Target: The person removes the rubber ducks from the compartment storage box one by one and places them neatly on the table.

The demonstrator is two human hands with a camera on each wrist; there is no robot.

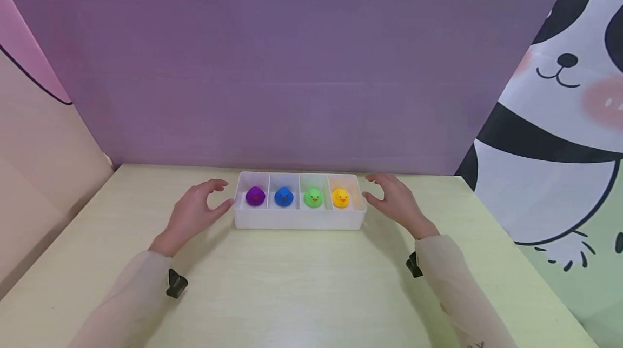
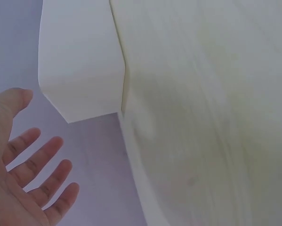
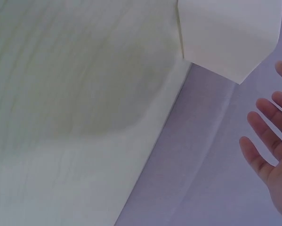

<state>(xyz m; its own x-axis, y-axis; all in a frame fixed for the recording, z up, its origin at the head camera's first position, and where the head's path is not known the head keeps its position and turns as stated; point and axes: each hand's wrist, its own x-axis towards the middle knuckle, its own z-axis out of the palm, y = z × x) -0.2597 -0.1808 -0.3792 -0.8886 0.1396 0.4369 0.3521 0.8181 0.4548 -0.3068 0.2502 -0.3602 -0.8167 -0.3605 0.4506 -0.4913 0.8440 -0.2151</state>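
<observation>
The left hand (image 1: 194, 210) is being held wide, its thumb and fingers parted, and nothing is being gripped by it. The right hand (image 1: 396, 202) is likewise being held wide and is gripping nothing. Between them the white tray (image 1: 299, 221) is being flanked: its left end is being faced by the left thumb and fingers, its right end by those of the right, each hand just beside it. In the wrist views a narrow gap is being shown between each thumb and the tray.

By the tray's four compartments a row of ducks is being held, one in each: from left to right, purple (image 1: 255, 196), blue (image 1: 284, 196), green (image 1: 313, 197) and yellow (image 1: 340, 198). The tray is being borne by the table (image 1: 302, 283), near its far edge. Pale sleeves (image 1: 457, 278) are being worn, with a small black device (image 1: 177, 283) being carried at each wrist. The far side is being closed off by a purple sheet (image 1: 311, 67), and on the right a panda picture (image 1: 550, 191) is being displayed
</observation>
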